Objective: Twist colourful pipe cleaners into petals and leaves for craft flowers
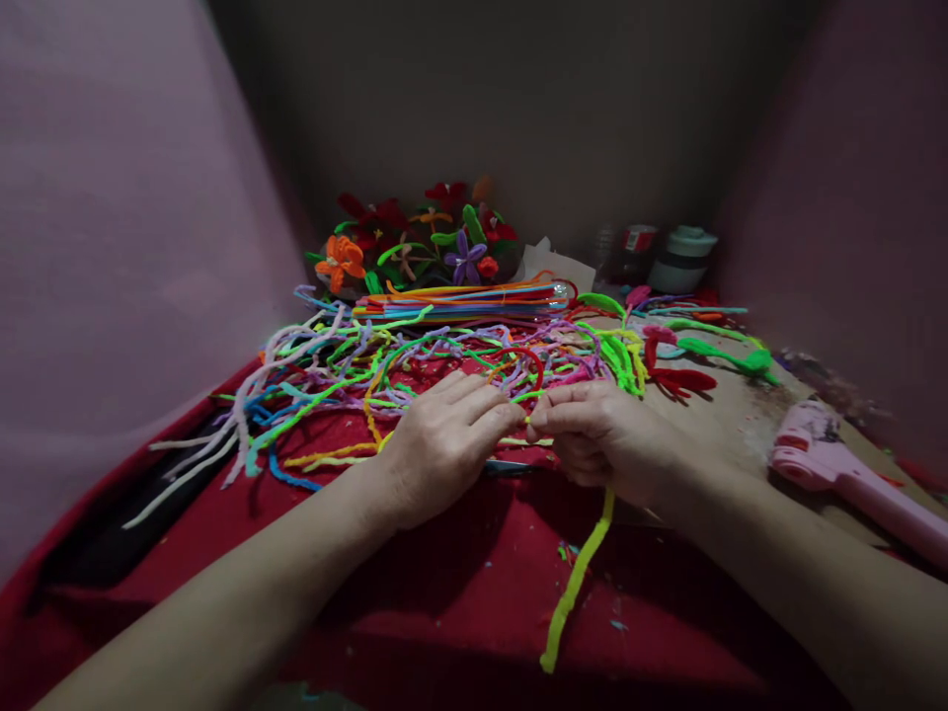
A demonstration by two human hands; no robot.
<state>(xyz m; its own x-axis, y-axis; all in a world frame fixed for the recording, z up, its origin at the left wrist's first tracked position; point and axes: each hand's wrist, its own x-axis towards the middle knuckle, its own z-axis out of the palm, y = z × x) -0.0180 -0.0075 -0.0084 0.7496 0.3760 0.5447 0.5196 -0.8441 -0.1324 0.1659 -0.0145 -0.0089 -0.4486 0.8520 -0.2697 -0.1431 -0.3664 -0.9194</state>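
Note:
My left hand (451, 439) and my right hand (603, 425) meet over the middle of the red cloth, fingertips nearly touching. Both are closed in a pinch on a yellow pipe cleaner (578, 583). A small bit of yellow shows between the fingertips, and the long tail hangs down below my right hand toward the front edge. Most of the left fingers are hidden behind that hand's back. Just beyond the hands spreads a tangle of loose pipe cleaners (333, 365) in many colours. A dark, thin tool (511, 467), partly covered, lies beneath the hands.
Pipe-cleaner flowers (415, 237) stand at the back, behind a bundle of straight pipe cleaners (459, 301). A pink glue gun (851, 469) lies on cardboard (733, 425) at the right, near a red pipe-cleaner shape (677, 380). A lidded jar (682, 259) stands behind.

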